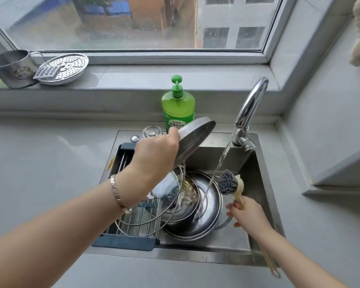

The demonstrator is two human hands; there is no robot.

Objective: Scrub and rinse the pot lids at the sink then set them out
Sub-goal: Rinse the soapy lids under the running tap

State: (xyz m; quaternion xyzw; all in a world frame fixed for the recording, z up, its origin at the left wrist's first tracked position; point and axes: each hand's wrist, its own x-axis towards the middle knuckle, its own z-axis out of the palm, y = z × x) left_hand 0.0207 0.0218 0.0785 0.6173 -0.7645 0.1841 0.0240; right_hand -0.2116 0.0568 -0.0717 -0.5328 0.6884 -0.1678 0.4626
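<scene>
My left hand point(154, 154) grips a round steel pot lid point(193, 138) and holds it tilted on edge above the sink, with water dripping off its low rim. My right hand point(247, 213) holds a dish brush point(229, 182) with grey bristles and a long wooden handle, its head under the water stream. Below, in the sink point(262, 204), a large steel lid point(204, 213) lies dome up. Two glass lids point(166, 206) lean over a wire rack point(133, 223) on the sink's left side.
The tap point(249, 109) at the back right runs water into the sink. A green dish soap bottle point(178, 104) stands behind the sink. On the window sill at the far left sit a steel cup point(10, 67), a small grater and a perforated steamer plate point(64, 67).
</scene>
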